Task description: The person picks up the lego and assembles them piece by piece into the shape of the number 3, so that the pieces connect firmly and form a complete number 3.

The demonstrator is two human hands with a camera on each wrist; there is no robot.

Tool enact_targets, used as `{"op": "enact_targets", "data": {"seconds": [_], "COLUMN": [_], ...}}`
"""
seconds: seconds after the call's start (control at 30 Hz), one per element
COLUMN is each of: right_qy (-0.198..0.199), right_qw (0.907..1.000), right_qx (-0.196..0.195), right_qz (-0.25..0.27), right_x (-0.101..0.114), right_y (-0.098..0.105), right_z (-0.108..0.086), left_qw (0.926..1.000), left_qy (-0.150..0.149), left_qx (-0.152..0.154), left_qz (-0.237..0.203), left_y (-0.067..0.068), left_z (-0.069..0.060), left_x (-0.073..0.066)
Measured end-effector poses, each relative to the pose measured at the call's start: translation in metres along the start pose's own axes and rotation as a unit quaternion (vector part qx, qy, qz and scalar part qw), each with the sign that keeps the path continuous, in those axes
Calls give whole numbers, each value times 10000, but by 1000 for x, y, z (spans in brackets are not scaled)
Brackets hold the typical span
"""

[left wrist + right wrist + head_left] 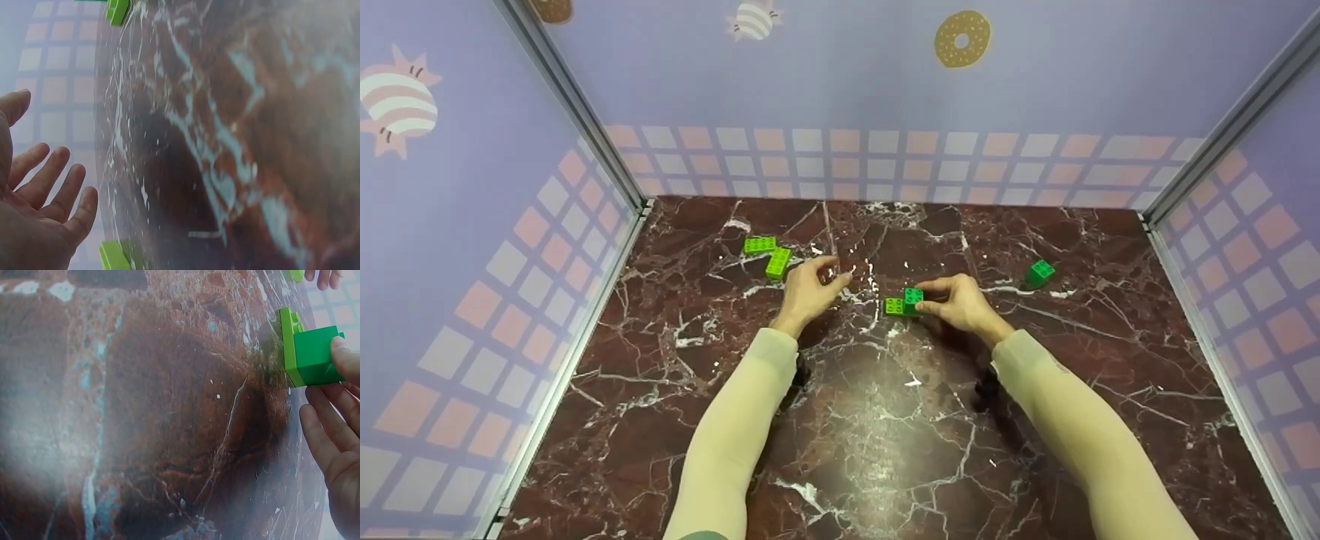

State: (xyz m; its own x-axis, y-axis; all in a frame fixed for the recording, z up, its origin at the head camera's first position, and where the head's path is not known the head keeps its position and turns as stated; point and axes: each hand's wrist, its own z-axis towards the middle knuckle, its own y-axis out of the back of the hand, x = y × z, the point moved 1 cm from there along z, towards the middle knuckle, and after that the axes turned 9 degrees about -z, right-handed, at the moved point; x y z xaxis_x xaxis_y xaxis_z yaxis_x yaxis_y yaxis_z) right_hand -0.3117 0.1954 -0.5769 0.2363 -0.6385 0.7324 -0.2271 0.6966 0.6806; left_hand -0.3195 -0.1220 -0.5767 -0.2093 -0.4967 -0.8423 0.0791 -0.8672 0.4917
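A dark green block (913, 298) stands on the right end of a flat light green brick (894, 306); the studs on the brick's left part show. My right hand (964, 304) pinches the dark green block (318, 354) between thumb and fingers, and in the right wrist view the block sits flush on the light green brick (288, 347). My left hand (812, 289) is held over the table with fingers relaxed and apart, holding nothing. Just beyond it lies a light green brick (778, 263), touching or very near another light green brick (760, 245).
Another dark green block (1040, 273) stands at the right on the marbled table (855, 420). Patterned panels (885, 97) rise behind the table and along its left and right sides, with metal rails at the corners.
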Motion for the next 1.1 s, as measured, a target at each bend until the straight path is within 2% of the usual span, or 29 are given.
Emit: {"op": "enact_targets", "data": {"seconds": [0.13, 0.2, 0.23, 0.4, 0.53, 0.67, 0.9, 1.1], "right_qy": [-37, -55, -56, -63, -46, -30, -2, 33], "right_qw": [10000, 10000, 10000, 10000, 10000, 10000, 9999, 9999], "right_qx": [1, -5, -4, 28, 36, 12, 15, 11], "right_qz": [-6, 2, 14, 45, 46, 61, 173, 157], "right_x": [-1, -1, -1, 0, 0, -1, -2, -3], "right_y": [0, 0, 0, 0, 0, -1, -1, -1], "right_z": [0, 0, 0, -1, 0, 0, 1, 1], "left_qw": [10000, 10000, 9998, 9988, 9983, 9974, 9940, 9918], "left_qy": [-29, 25, 150, 364, 387, 337, 527, 631], "left_qx": [-66, -82, -70, -157, -235, -354, -505, -736], "left_qz": [-24, 11, 72, 281, 367, 539, 820, 830], "left_y": [8, 12, 17, 27, 34, 41, 49, 54], "left_z": [1, 1, -2, -3, -4, -3, -5, -4], "left_x": [5, 8, -1, 4, 8, 15, 25, 32]}}
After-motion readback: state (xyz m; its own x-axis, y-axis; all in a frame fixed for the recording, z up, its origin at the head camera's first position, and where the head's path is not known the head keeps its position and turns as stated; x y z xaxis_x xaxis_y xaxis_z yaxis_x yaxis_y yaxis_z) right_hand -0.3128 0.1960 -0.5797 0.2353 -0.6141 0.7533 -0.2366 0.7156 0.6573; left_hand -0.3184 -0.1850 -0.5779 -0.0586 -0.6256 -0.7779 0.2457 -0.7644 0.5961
